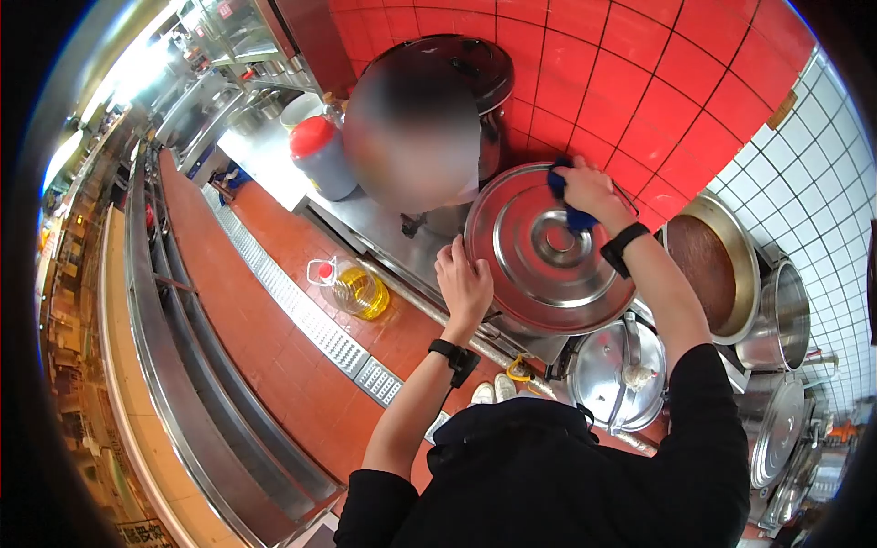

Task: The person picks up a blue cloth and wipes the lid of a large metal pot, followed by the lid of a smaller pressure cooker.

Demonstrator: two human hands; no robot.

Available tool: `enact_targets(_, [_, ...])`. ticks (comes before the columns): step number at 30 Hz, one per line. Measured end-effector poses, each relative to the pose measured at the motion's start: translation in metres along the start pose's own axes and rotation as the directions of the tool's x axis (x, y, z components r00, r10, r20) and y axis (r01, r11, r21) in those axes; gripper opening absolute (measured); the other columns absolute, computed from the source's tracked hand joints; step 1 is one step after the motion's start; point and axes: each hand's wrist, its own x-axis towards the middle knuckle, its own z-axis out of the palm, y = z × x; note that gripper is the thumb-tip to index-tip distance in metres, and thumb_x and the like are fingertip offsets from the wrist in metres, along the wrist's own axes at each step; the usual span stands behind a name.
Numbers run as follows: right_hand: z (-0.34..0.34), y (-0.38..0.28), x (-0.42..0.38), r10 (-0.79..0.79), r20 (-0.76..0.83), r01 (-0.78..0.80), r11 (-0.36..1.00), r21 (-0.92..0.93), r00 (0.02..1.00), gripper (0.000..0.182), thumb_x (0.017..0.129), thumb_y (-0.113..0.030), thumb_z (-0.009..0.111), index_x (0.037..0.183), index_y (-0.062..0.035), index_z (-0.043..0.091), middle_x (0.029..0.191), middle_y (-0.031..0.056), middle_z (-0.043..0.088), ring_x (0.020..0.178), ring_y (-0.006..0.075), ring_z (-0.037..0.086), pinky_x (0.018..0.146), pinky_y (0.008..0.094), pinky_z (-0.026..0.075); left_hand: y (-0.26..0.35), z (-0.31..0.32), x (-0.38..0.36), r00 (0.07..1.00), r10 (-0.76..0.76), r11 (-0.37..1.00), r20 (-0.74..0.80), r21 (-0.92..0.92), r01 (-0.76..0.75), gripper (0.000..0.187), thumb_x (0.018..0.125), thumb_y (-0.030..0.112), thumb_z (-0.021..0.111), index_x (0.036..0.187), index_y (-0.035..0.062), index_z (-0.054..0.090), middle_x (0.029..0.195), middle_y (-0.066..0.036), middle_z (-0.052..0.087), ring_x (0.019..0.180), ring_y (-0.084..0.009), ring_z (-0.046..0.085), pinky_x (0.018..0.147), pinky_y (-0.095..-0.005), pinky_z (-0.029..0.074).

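Observation:
A large round steel pot lid (pixel 521 219) with a raised ring and central knob lies in front of me against the red wall. My right hand (pixel 594 190) is closed on a dark blue cloth (pixel 579 219), pressed to the lid's far right part near the rim. At the lid's near left edge, my left hand (pixel 464 281) grips the rim, its fingers bent. Both wrists wear black bands. What lies beneath the lid is mostly hidden.
A wide pot of brown liquid (pixel 703 274), a steel pot (pixel 776 315) and a closed lidded pot (pixel 617 374) stand to the right. A red-capped container (pixel 329 160) sits on the left counter. A yellow oil jug (pixel 356 290) stands on the floor near a metal drain (pixel 311 329).

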Motion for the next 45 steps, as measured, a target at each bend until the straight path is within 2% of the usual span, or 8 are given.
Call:
enact_targets(8, [0.008,0.056,-0.128,0.082,-0.009,-0.082,0.994,-0.070,0.997,0.040,0.086,-0.026,0.059,0.116,0.0009,0.055,0.115,0.0268,0.059,0.096,0.0421,0.067,0.081,0.0516,0.057,-0.005,0.003,0.001,0.999,0.046,0.999,0.024,-0.005,-0.046,0.059,0.083,0.011,0.060,0.141,0.0048,0.049,0.123,-0.026,0.053,0.111,-0.0427,0.052,0.096,-0.0490,0.044])
enact_targets(16, [-0.005,-0.024,-0.208,-0.264,0.031,0.246,0.931,0.269,0.964,0.046,0.081,-0.020,0.065,0.124,-0.0045,0.055,0.107,0.0216,0.060,0.091,0.0391,0.068,0.076,0.0503,0.057,-0.012,0.005,0.001,0.995,0.061,0.998,0.074,0.001,-0.061,0.060,0.086,0.012,0.061,0.144,0.0046,0.049,0.120,-0.023,0.054,0.110,-0.0395,0.053,0.097,-0.0470,0.044])
enact_targets(20, [0.010,-0.070,-0.182,-0.480,-0.117,0.488,0.793,0.365,0.869,0.052,0.081,-0.018,0.067,0.132,-0.0109,0.059,0.114,0.0212,0.056,0.102,0.0382,0.065,0.081,0.0494,0.056,-0.011,0.004,0.002,0.995,0.062,0.998,0.077,0.003,-0.063,0.060,0.086,0.012,0.060,0.144,0.0045,0.049,0.120,-0.024,0.054,0.110,-0.0407,0.053,0.097,-0.0478,0.044])
enact_targets(28, [0.010,-0.079,-0.152,-0.294,-0.142,0.326,0.848,0.418,0.945,0.041,0.081,-0.020,0.068,0.122,-0.0171,0.065,0.114,0.0209,0.055,0.104,0.0390,0.064,0.083,0.0490,0.055,-0.013,0.003,0.001,0.996,0.070,0.998,0.063,-0.006,-0.070,0.058,0.085,0.011,0.059,0.142,0.0050,0.050,0.123,-0.026,0.054,0.111,-0.0424,0.053,0.097,-0.0489,0.044])
enact_targets(30, [-0.009,-0.057,-0.168,-0.352,0.112,0.290,0.883,0.369,0.929,0.040,0.079,-0.020,0.069,0.119,-0.0213,0.066,0.115,0.0186,0.056,0.102,0.0384,0.065,0.082,0.0489,0.055,-0.013,0.004,0.002,0.996,0.075,0.997,0.047,-0.009,-0.075,0.058,0.085,0.012,0.059,0.142,0.0050,0.051,0.122,-0.026,0.054,0.109,-0.0426,0.053,0.096,-0.0487,0.044])
enact_targets(32, [-0.012,-0.020,-0.179,-0.375,0.167,0.275,0.860,0.430,0.912,0.041,0.077,-0.018,0.068,0.117,-0.0238,0.066,0.112,0.0155,0.058,0.100,0.0378,0.066,0.083,0.0481,0.055,-0.014,0.005,0.002,0.997,0.072,0.997,0.043,-0.019,-0.071,0.058,0.085,0.011,0.059,0.141,0.0050,0.051,0.121,-0.026,0.054,0.109,-0.0424,0.053,0.096,-0.0485,0.044])
enact_targets(40, [0.030,0.061,-0.091,0.108,-0.246,-0.046,0.969,0.244,0.963,0.046,0.079,-0.016,0.061,0.124,-0.0225,0.065,0.120,0.0237,0.062,0.097,0.0437,0.067,0.087,0.0512,0.056,-0.013,0.006,0.003,0.997,0.077,0.995,0.027,-0.070,-0.075,0.058,0.084,0.010,0.060,0.141,0.0042,0.051,0.119,-0.024,0.055,0.109,-0.0409,0.052,0.096,-0.0470,0.044])
enact_targets(45, [0.027,0.014,-0.025,-0.026,-0.152,0.065,0.964,0.258,0.988,0.044,0.079,-0.016,0.061,0.122,-0.0203,0.070,0.123,0.0189,0.063,0.118,0.0394,0.059,0.100,0.0481,0.049,-0.009,0.002,0.003,0.997,0.068,0.996,0.044,-0.064,-0.065,0.058,0.084,0.010,0.060,0.141,0.0044,0.050,0.118,-0.023,0.055,0.110,-0.0407,0.052,0.096,-0.0471,0.044])
